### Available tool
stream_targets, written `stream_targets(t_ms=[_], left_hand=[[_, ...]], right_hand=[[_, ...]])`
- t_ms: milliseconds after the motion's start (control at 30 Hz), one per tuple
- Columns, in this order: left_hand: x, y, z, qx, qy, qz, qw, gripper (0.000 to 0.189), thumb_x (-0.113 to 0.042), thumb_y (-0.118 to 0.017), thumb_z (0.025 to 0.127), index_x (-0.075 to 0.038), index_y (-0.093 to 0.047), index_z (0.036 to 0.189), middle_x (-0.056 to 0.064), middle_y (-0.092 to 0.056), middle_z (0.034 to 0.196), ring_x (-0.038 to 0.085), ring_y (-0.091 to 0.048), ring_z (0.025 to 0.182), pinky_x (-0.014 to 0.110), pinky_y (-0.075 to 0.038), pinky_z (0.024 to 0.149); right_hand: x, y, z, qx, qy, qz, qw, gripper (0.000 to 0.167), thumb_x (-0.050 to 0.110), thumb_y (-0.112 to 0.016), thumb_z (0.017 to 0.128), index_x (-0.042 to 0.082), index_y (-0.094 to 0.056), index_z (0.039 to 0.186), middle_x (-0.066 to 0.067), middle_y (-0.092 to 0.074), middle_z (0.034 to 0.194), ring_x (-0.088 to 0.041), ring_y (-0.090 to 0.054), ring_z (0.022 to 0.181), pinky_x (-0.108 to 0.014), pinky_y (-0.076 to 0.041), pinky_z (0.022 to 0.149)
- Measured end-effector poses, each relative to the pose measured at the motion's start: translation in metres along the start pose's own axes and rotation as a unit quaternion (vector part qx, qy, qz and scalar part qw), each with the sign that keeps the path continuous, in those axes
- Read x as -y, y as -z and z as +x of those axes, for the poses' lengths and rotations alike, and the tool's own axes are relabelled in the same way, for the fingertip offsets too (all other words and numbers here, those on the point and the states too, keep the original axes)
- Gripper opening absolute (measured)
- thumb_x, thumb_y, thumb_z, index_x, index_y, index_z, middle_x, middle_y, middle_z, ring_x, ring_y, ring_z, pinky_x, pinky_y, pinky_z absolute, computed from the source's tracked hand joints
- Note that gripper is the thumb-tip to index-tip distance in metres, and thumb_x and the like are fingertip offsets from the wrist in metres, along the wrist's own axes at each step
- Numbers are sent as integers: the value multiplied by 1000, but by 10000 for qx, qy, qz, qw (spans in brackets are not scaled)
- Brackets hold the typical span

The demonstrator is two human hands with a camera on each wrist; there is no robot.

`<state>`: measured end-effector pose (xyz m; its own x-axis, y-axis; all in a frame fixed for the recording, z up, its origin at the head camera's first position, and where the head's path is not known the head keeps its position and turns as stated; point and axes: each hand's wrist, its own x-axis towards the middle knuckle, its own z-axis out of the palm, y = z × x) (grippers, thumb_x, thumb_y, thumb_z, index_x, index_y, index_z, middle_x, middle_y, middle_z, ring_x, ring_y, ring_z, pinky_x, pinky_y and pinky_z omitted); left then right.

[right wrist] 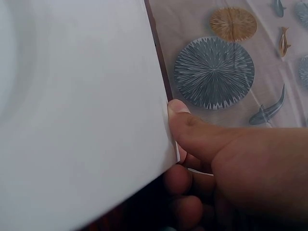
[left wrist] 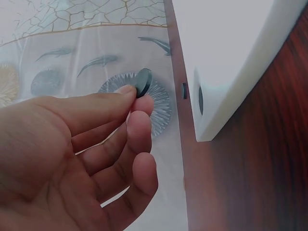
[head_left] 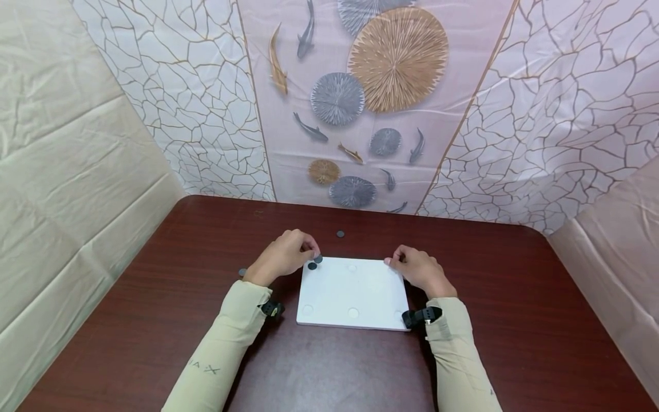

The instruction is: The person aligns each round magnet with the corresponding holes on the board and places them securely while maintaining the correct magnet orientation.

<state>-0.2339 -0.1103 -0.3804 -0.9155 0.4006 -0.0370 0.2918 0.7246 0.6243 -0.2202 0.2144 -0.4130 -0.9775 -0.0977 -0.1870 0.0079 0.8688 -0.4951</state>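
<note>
Between thumb and forefinger, my left hand pinches a small dark round disc just above the far left corner of a white rectangular board. Beneath it, a second dark disc sits in the round recess at that corner. Several shallow round recesses line the near and far sides of the board. At the far right corner, my right hand grips the board's edge, thumb on top and fingers curled below, as the right wrist view shows.
A loose dark disc lies on the dark red-brown table beyond the board. Another disc lies left of it, partly behind the left wrist. A patterned cloth hangs along the table's far edge.
</note>
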Motion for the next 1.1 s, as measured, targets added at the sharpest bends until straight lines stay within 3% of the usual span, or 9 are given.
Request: stream_targets(t_ms=[1100], left_hand=[[-10,-29,7,-293,93,-61,9995,11,-18,-72,103,-16,-79,94,-4,-73,89,12,-65,77,29,-52,66]], right_hand=[[-1,-2,0,61,-33,65,10000,29,42,-59,109,13,-62,105,-1,-52,69,-20,-47,65,-35,-36,60]])
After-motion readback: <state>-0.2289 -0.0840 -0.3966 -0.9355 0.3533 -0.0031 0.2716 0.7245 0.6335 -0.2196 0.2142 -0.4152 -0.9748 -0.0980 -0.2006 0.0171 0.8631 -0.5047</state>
